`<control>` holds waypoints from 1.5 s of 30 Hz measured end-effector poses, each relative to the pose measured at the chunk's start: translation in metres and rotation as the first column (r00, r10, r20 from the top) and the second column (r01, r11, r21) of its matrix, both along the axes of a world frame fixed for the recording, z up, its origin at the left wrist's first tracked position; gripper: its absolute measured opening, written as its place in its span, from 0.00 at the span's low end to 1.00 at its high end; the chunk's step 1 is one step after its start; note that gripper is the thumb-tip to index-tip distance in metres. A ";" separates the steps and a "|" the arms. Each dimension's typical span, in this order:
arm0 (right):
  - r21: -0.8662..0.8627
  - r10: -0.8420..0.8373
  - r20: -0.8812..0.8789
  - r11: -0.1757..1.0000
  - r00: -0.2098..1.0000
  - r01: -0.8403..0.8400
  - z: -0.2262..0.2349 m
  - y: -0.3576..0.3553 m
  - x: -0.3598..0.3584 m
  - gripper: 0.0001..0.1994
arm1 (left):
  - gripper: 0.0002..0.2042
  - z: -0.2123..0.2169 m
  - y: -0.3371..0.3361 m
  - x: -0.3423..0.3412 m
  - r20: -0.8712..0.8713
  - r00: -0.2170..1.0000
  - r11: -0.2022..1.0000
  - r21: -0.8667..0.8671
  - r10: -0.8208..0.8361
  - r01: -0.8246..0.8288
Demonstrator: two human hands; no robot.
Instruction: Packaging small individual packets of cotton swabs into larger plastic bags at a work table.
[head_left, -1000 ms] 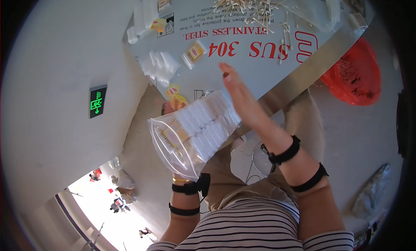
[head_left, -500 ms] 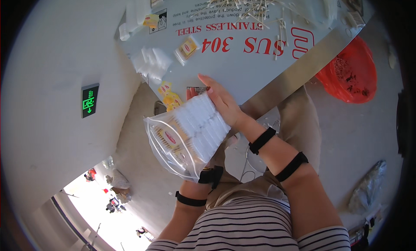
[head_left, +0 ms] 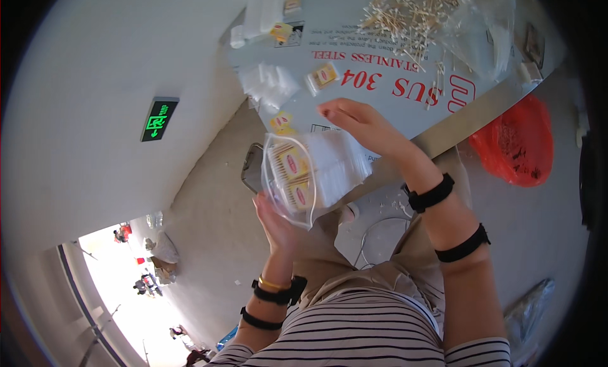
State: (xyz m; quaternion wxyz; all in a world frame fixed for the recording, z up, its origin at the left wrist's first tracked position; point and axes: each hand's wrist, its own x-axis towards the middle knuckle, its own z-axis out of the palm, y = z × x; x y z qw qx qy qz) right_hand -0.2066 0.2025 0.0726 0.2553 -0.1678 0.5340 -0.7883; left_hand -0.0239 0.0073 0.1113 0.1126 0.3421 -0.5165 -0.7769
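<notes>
My left hand [head_left: 278, 224] gripped the clear plastic bag [head_left: 310, 173] of small packets from below, its long axis running up toward the steel table [head_left: 405, 63] — my right hand [head_left: 358, 123] hovered open-fingered just above its far end, holding nothing.

Right hand [head_left: 361, 123] was flat on top of the white sachet stack half a second ago; now it's lifted off, fingers loosely curled, at the far edge of the clear plastic bag [head_left: 313, 173]. A second ago it was raised higher, fingers stretched toward the far table. Left hand [head_left: 278, 224] holds the bag from below as before, but the bag's mouth has turned, showing yellow sachets [head_left: 292, 164] inside.
</notes>
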 end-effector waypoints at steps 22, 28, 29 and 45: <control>0.653 0.276 -0.715 0.594 0.643 0.470 0.109 0.014 0.024 0.02 | 0.08 0.115 -0.042 -0.066 0.489 0.621 0.082 -0.742 -0.612 0.665; 0.496 0.215 -0.834 0.698 0.509 0.518 0.106 0.000 0.025 0.10 | 0.14 0.105 -0.020 -0.079 0.586 0.701 -0.098 -0.790 -0.407 0.605; 0.641 0.312 -0.730 0.620 0.608 0.452 0.112 -0.013 0.023 0.12 | 0.15 0.087 -0.028 -0.084 0.493 0.760 -0.099 -0.859 -0.423 0.502; 0.902 0.430 -0.355 0.390 0.830 0.184 0.092 -0.024 -0.003 0.17 | 0.20 0.090 0.014 -0.064 0.414 0.684 -0.329 -0.908 -0.600 0.261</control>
